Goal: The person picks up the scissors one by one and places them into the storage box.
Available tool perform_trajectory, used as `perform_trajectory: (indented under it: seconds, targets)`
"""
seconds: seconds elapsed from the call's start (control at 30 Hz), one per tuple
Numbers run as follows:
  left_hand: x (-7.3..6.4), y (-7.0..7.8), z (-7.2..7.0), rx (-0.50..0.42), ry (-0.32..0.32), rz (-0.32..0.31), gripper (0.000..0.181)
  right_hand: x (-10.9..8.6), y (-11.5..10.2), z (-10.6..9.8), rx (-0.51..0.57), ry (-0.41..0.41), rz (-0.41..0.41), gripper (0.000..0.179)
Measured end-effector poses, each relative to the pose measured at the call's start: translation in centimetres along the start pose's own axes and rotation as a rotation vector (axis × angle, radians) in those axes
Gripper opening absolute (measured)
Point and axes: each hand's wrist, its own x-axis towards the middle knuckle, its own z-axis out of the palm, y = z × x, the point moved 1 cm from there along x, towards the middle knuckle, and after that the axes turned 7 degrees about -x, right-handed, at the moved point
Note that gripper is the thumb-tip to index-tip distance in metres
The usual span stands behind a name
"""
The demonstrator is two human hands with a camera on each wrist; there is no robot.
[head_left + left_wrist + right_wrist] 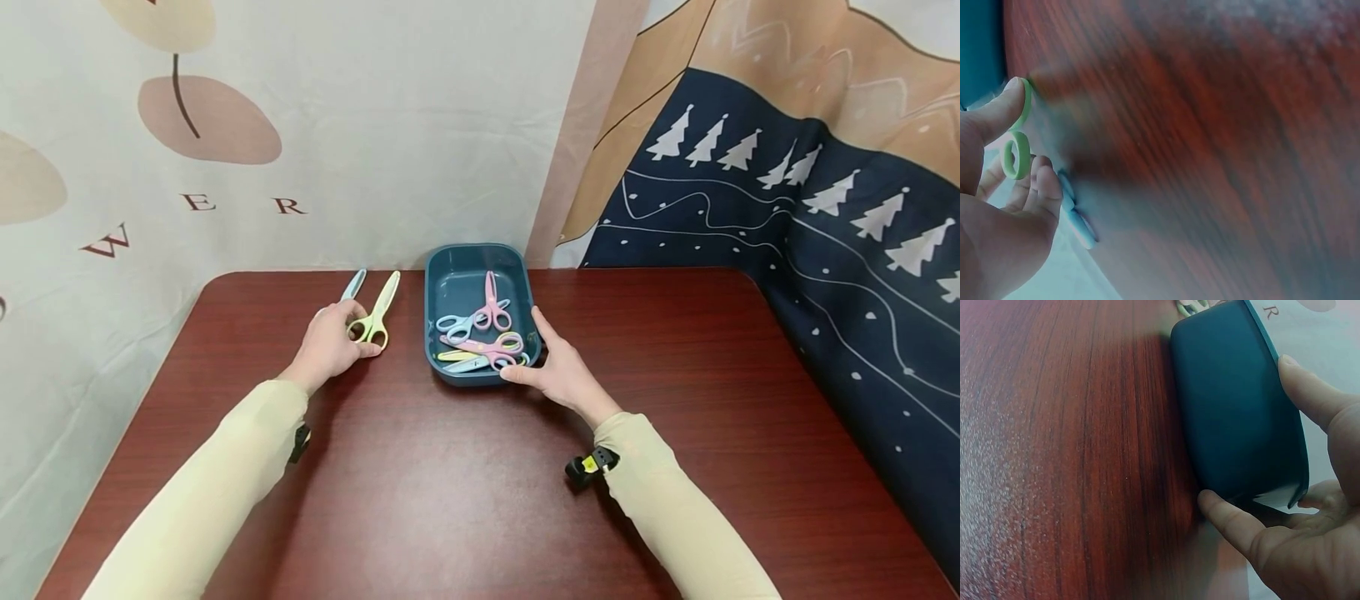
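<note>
My left hand pinches a pair of yellow-green scissors by the finger loops, blades pointing away. A pair of light blue scissors lies just beyond that hand on the table, its handles hidden by the hand in the head view. Right of them stands a dark blue plastic bin holding several scissors: pink ones on top, light blue ones, and another pink pair over partly covered yellow and blue blades. My right hand grips the bin's near right corner, thumb at the rim, fingers along the side.
The dark red wooden table ends at the back against a pale printed cloth. A navy cloth with white trees hangs along the right side. The bin stands close to the back edge.
</note>
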Motion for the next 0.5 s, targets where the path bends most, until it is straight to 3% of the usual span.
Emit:
perform_trajectory:
  seconds: [0.5]
  targets:
    - [-0.6, 0.28, 0.54, -0.082, 0.011, -0.025, 0.045, -0.08, 0.03, 0.04, -0.007, 0.001, 0.005, 0.113]
